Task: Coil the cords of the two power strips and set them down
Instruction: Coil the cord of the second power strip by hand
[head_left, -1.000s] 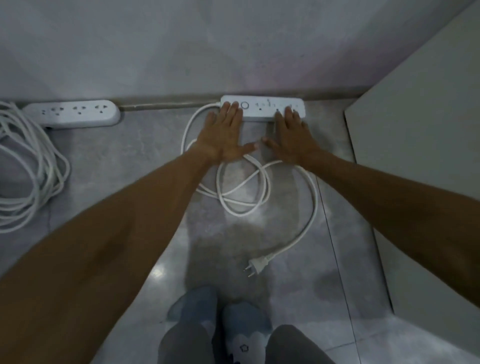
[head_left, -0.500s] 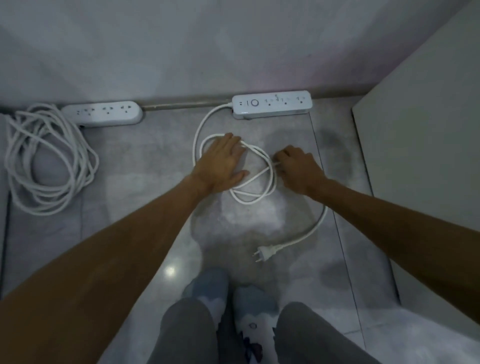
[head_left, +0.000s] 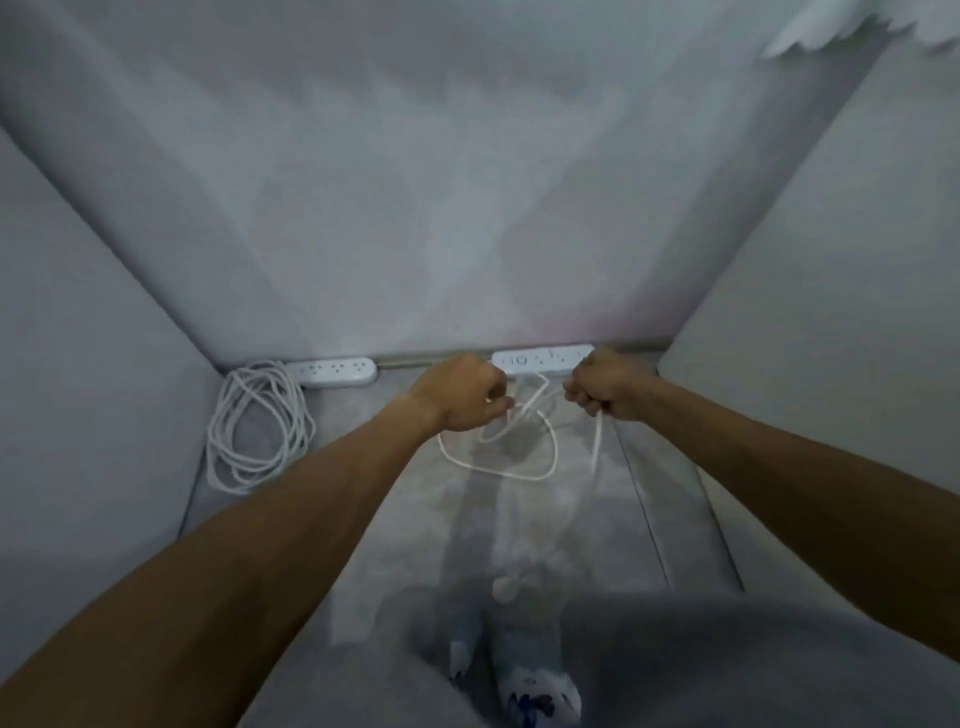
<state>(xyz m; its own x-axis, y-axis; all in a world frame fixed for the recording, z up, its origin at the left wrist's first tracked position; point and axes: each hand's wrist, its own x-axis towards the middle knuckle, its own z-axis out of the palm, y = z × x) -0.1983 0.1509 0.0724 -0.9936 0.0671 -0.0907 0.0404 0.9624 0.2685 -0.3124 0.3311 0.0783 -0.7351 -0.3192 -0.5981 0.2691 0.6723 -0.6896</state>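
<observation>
Two white power strips lie on the grey floor against the back wall. The left power strip (head_left: 336, 370) has its long cord (head_left: 254, 426) lying in a loose coil beside it. The right power strip (head_left: 540, 358) sits behind my hands. Its thin white cord (head_left: 498, 457) hangs in loops between them, lifted off the floor. My left hand (head_left: 460, 395) grips the loops on the left. My right hand (head_left: 605, 384) is curled round the cord on the right, with a length hanging down from it. The plug is lost in blur.
Grey walls close in on the left, back and right, leaving a narrow strip of floor (head_left: 519, 530). My grey-trousered legs (head_left: 675, 665) and patterned socks (head_left: 535, 691) fill the bottom of the view. The picture is blurred by motion.
My hands went from lying flat at the right strip to taking hold of its cord and lifting the loops. The view has tilted up and back.
</observation>
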